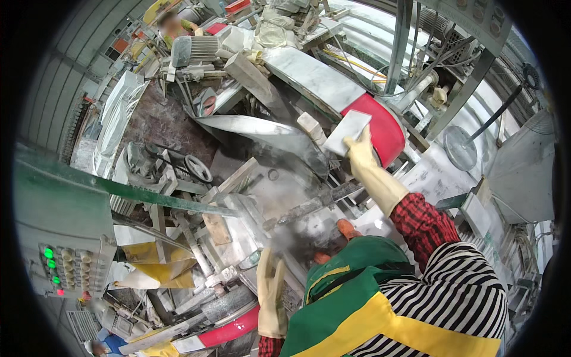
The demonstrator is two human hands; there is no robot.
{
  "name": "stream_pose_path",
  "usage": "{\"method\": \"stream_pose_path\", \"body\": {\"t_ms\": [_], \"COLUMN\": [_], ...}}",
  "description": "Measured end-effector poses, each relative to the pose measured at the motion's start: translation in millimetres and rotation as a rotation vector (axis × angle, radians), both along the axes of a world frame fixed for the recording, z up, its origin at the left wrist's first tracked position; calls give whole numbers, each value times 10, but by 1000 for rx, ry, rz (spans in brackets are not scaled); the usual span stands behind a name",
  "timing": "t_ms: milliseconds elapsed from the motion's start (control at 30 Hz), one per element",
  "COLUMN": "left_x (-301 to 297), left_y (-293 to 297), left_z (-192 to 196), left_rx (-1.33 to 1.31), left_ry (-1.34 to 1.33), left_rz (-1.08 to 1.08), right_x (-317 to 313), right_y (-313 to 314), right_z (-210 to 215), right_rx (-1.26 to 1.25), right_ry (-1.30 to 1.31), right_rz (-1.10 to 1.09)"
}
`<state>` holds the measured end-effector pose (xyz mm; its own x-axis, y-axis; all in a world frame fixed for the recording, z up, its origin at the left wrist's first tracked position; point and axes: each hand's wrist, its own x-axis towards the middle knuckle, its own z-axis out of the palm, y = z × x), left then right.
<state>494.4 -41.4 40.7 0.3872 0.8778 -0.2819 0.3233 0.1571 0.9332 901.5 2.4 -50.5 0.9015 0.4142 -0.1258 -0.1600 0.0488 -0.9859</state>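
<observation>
- Flat pale stone tile (347, 132) held up at the right, against the red saw guard (385, 132), above the wet machine bed (262, 190).
- Looks stiff, heavy for its size, slick with wet, chippable at corners; best gripped along an edge.
- Right hand (361, 153), gloved, clamped on the tile's lower right edge.
- Left hand (271, 291), gloved, fingers loose, holding nothing, low by the apron (357, 297).
- Spray blurs the bed; blade hidden; control box (65, 262) partly cut off.
</observation>
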Motion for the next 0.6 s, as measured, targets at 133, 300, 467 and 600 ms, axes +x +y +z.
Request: {"method": "stream_pose_path", "body": {"t_ms": [133, 300, 467, 600], "left_x": [-345, -448, -573, -832], "left_y": [-53, -39, 12, -123], "left_z": [-172, -71, -84, -186], "left_rx": [-118, -162, -71, -66], "left_ry": [112, 207, 243, 178], "left_rz": [60, 124, 93, 188], "right_x": [797, 1227, 1199, 1004], "right_y": [208, 544, 578, 175], "right_z": [-164, -353, -272, 75], "right_rx": [-135, -348, -345, -361], "right_ry": [25, -169, -162, -264], "right_rz": [-159, -427, -393, -98]}}
